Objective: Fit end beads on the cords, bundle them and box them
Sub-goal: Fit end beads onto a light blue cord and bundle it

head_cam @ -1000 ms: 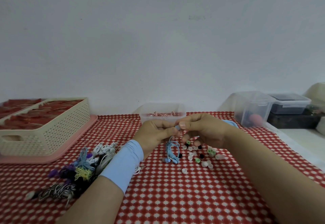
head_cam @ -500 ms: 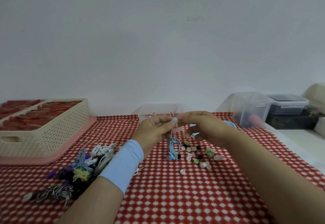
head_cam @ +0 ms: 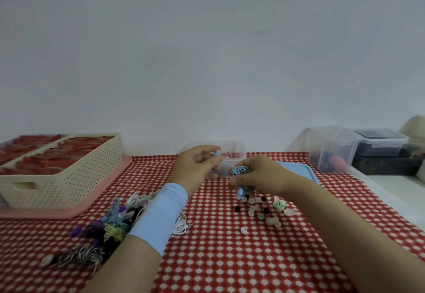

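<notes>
While the left hand (head_cam: 197, 166) pinches a small blue bead (head_cam: 216, 154) between thumb and fingertips, the right hand (head_cam: 259, 175) grips the coiled blue cord (head_cam: 239, 170) just beside it. Both hands are held close together above the middle of the table (head_cam: 230, 258). Loose beads (head_cam: 264, 212) lie scattered beneath the right hand. A heap of cords (head_cam: 110, 221) lies toward the left edge, and a clear box (head_cam: 232, 149) stands at the far edge behind the hands.

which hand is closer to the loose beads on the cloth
Right. The right hand hovers at the far edge of the loose beads, holding the blue cord coil; the left hand is farther left, pinching its end.
</notes>
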### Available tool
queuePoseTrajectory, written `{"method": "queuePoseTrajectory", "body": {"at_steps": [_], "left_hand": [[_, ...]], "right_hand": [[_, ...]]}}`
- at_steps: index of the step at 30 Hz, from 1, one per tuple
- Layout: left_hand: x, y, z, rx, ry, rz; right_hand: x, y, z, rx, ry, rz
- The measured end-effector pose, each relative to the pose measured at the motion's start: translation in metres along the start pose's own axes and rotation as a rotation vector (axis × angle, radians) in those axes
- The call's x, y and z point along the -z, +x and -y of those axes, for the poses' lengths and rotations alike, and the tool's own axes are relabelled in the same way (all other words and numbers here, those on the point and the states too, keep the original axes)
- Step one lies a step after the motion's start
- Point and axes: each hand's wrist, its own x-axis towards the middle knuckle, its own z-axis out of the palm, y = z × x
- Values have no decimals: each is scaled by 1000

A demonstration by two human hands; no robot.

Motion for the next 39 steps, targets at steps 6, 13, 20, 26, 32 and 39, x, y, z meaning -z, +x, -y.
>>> {"method": "queuePoseTrajectory", "body": {"at_steps": [6, 13, 20, 26, 32, 39], "left_hand": [[7, 19, -14, -68, 142, 12], [26, 80, -26, -12, 432, 46], [26, 111, 5, -10, 792, 122], [21, 115, 13, 10, 832, 233], [30, 100, 6, -45, 945, 314], [52, 68, -20, -78, 948, 254]], "right_hand": [[11, 12, 11, 22, -58, -137], [34, 77, 31, -32, -485, -341], [25, 126, 18, -29, -774, -224], [26, 134, 0, 17, -811, -237], [19, 120, 2, 15, -1045, -106], [5, 95, 38, 99, -876, -212]]}}
